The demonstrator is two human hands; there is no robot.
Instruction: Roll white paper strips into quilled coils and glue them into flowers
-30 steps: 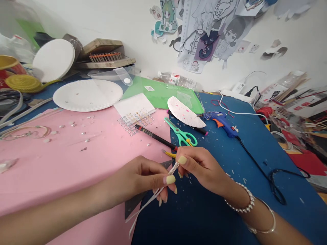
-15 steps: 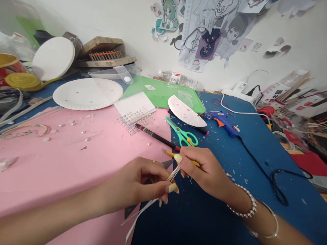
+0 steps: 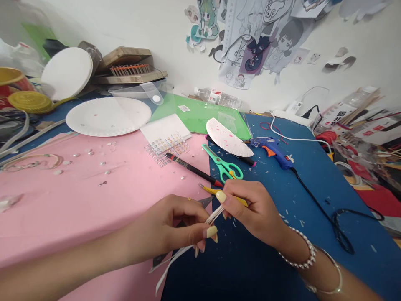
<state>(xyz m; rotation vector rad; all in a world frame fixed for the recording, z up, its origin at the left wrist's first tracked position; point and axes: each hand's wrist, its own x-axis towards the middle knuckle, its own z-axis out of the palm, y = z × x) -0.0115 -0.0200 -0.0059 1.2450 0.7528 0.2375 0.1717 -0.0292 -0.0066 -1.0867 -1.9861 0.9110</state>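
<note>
since a second ago, the thumbs have drawn a little farther apart, so more of the white strips [image 3: 214,215] shows between them, and a yellow-handled tool [image 3: 209,189] now peeks out past the right hand [image 3: 250,205]. from where i stand, the left hand [image 3: 177,221] pinches the strips between thumb and fingers, while the right hand nips their far end with thumb and fingertips. both grips are narrow and neither hand is free. the bundle sits over the border of the pink sheet [image 3: 125,179] and the blue tabletop [image 3: 260,263]; its loose tails [image 3: 167,267] trail to the near left. how many strands there are i can't tell, as fingers cover much of them.

to my eye this is a moment of gathering and evening out the strands. i'd keep the right pinch firm so no end slips back, and let the left one ease just enough to smooth them without kinking. a gentle, straight pull should suit such thin, limp stuff; a twist may tangle it. keeping those tails clear of the black pen [image 3: 194,169] and green scissors [image 3: 221,162] on the far side seems wise too.
</note>
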